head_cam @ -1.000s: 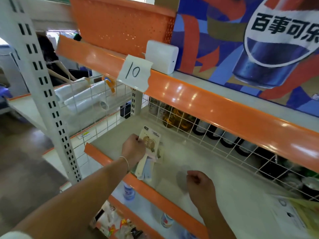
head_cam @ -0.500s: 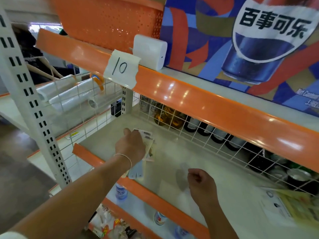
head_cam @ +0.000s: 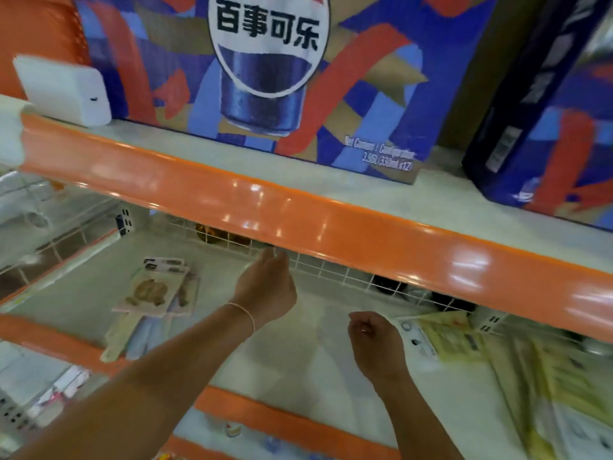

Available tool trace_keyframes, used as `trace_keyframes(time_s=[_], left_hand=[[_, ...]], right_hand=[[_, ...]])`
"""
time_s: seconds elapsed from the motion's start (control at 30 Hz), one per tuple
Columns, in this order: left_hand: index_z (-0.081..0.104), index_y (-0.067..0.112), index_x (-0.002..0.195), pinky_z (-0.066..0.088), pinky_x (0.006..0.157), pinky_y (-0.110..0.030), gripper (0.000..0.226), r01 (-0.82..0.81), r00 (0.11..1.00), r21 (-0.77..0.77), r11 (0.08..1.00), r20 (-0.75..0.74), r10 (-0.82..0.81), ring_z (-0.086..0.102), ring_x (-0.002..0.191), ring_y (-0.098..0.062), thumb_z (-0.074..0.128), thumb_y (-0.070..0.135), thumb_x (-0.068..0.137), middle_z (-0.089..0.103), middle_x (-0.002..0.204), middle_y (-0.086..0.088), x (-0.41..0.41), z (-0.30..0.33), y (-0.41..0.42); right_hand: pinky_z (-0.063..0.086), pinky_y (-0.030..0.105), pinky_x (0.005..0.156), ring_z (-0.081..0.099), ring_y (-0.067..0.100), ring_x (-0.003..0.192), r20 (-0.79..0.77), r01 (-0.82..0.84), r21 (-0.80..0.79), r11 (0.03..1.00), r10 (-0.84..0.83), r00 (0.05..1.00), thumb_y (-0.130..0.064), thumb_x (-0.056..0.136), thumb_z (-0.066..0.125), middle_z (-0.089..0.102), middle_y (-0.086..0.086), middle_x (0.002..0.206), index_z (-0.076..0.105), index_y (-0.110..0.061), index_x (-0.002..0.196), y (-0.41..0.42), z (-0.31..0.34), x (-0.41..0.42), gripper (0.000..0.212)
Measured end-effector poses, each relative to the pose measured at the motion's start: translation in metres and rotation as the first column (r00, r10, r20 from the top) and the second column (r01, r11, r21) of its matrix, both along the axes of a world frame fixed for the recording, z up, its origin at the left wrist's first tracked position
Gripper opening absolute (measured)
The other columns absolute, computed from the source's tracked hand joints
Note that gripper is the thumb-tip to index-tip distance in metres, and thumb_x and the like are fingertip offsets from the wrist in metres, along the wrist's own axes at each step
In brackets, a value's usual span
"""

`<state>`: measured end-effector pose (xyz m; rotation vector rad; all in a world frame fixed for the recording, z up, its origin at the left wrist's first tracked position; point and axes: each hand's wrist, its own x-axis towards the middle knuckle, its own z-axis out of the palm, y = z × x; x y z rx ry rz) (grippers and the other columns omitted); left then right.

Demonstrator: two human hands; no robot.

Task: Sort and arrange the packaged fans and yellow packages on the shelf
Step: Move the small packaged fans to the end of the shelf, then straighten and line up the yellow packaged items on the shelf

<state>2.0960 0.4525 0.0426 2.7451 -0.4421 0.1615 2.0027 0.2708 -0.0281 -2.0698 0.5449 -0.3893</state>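
Note:
Two or three packaged fans (head_cam: 156, 292) lie stacked flat at the left of the pale shelf board (head_cam: 285, 356), their handles reaching over the orange front lip. My left hand (head_cam: 265, 287) hovers to their right with relaxed fingers and holds nothing. Loosely curled and empty, my right hand (head_cam: 374, 343) hangs over the middle of the shelf. Yellow packages (head_cam: 464, 340) lie blurred at the right end, just beyond my right hand.
An orange-edged upper shelf (head_cam: 298, 214) overhangs closely and carries a large blue cola carton (head_cam: 265, 78) and a white box (head_cam: 66, 91). A white wire grid (head_cam: 331, 267) backs the shelf, with bottles behind it. Lower shelves hold more goods.
My left hand has let go of the fans, which now lie on the shelf, and has moved right. The view has swung to the right. My right hand stays curled.

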Motion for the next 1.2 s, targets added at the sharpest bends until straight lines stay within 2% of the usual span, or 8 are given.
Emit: trace_keyframes(time_s=[0.2,0.37,0.57,0.77,0.83,0.93,1.1,1.2], left_hand=[[0.051,0.011,0.125,0.047,0.085,-0.036,0.036,0.125,0.992,-0.052,0.991,0.032,-0.123,0.056,0.108,-0.035,0.043,0.025,0.093,0.058,0.123,-0.015,-0.016,-0.013,-0.069],[0.051,0.01,0.124,0.045,0.088,-0.037,0.036,0.19,0.981,-0.014,0.982,-0.025,-0.19,0.054,0.11,-0.035,0.04,0.027,0.094,0.058,0.122,-0.015,-0.03,-0.024,-0.11],[0.044,0.004,0.129,0.042,0.09,-0.038,0.037,0.226,0.97,0.037,0.973,-0.097,-0.222,0.05,0.114,-0.037,0.039,0.023,0.098,0.051,0.129,-0.021,-0.053,-0.024,-0.143],[0.043,0.003,0.129,0.042,0.091,-0.038,0.037,0.223,0.962,0.081,0.971,-0.176,-0.206,0.049,0.115,-0.036,0.038,0.024,0.099,0.047,0.132,-0.02,-0.06,-0.028,-0.158],[0.042,0.004,0.13,0.041,0.092,-0.038,0.038,0.224,0.961,0.082,0.971,-0.187,-0.206,0.049,0.116,-0.036,0.038,0.025,0.099,0.046,0.133,-0.019,-0.061,-0.03,-0.161],[0.039,0.005,0.133,0.041,0.091,-0.037,0.04,0.235,0.95,0.075,0.969,-0.228,-0.212,0.049,0.116,-0.035,0.039,0.028,0.099,0.047,0.13,-0.018,-0.059,-0.036,-0.167],[0.039,0.012,0.141,0.046,0.097,-0.039,0.056,0.265,0.876,-0.03,0.964,-0.411,-0.254,0.05,0.119,-0.03,0.052,0.039,0.093,0.043,0.137,-0.012,-0.05,-0.055,-0.173],[0.05,0.014,0.127,0.048,0.088,-0.035,0.055,0.37,0.839,0.111,0.922,-0.466,-0.281,0.052,0.113,-0.031,0.061,0.045,0.084,0.048,0.125,-0.01,-0.051,-0.066,-0.173]], right_hand=[[0.052,0.031,0.084,0.064,0.015,0.088,-0.059,0.071,-0.067,0.995,-0.075,0.995,-0.017,0.088,0.057,0.068,-0.005,0.096,0.065,-0.018,0.113,-0.069,-0.003,-0.024,0.026],[0.044,0.028,0.096,0.059,0.021,0.115,-0.207,0.077,-0.222,0.972,-0.124,0.97,-0.03,0.088,0.06,0.062,0.002,0.128,0.055,-0.019,0.131,-0.115,-0.02,-0.039,0.045],[0.023,0.05,0.113,0.012,0.033,0.144,-0.505,-0.155,-0.412,0.898,-0.084,0.859,-0.062,0.085,0.04,0.013,-0.002,0.159,0.03,-0.045,0.142,-0.143,-0.048,-0.043,0.06],[0.04,0.046,0.1,0.039,0.031,0.125,-0.39,-0.152,-0.517,0.842,-0.074,0.918,-0.062,0.083,0.03,0.051,-0.01,0.129,0.06,-0.037,0.108,-0.144,-0.057,-0.042,0.046],[0.051,0.032,0.079,0.058,0.02,0.094,-0.249,-0.088,-0.519,0.85,-0.052,0.967,-0.056,0.083,0.036,0.065,-0.01,0.088,0.064,-0.025,0.078,-0.149,-0.057,-0.044,0.042],[0.041,0.021,0.047,0.054,0.012,0.054,-0.203,-0.098,-0.522,0.847,-0.011,0.979,-0.047,0.079,0.043,0.055,-0.004,0.052,0.05,-0.018,0.056,-0.152,-0.054,-0.049,0.039],[0.043,0.025,0.047,0.054,0.01,0.054,-0.279,-0.167,-0.428,0.888,0.046,0.959,-0.037,0.076,0.045,0.059,-0.004,0.059,0.059,-0.02,0.064,-0.147,-0.048,-0.058,0.025],[0.054,0.027,0.072,0.065,0.018,0.09,-0.327,-0.213,-0.366,0.906,0.089,0.941,-0.028,0.08,0.057,0.07,-0.004,0.097,0.068,-0.024,0.1,-0.147,-0.038,-0.057,0.023]])
